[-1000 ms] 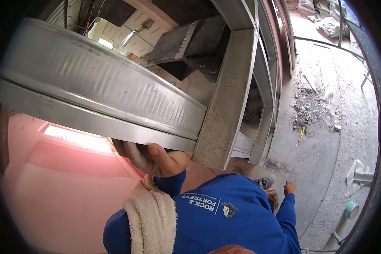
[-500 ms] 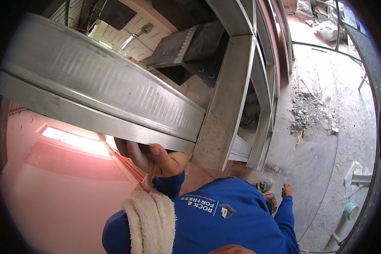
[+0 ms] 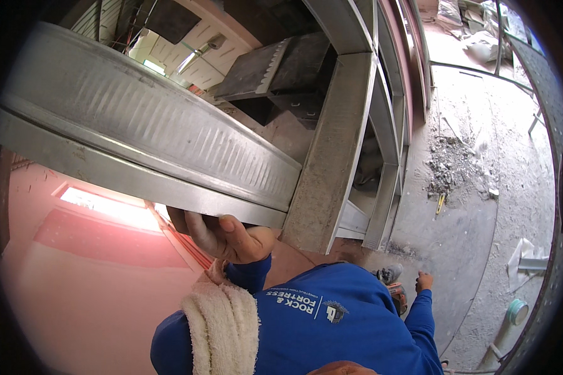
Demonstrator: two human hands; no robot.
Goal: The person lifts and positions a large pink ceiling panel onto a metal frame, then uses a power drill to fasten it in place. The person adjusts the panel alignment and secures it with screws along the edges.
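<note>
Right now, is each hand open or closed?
Left hand: curled at the edge of the metal stud; grip unclear.
Right hand: loosely curled; can't tell if holding anything.

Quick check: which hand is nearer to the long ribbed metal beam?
Left. The left hand is at the beam's lower edge, seemingly touching it; the right hand is well apart from it, off to the right beyond the torso.

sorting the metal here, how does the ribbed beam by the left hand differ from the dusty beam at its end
Surface: the ribbed beam looks cleaner and shinier; the dusty beam is duller and speckled.
Direction: the ribbed beam slants down rightward in view; the dusty beam runs steeply up and down.
Hand: the left hand is at the ribbed beam's lower edge, not the dusty beam.
Both are gray metal.
</note>
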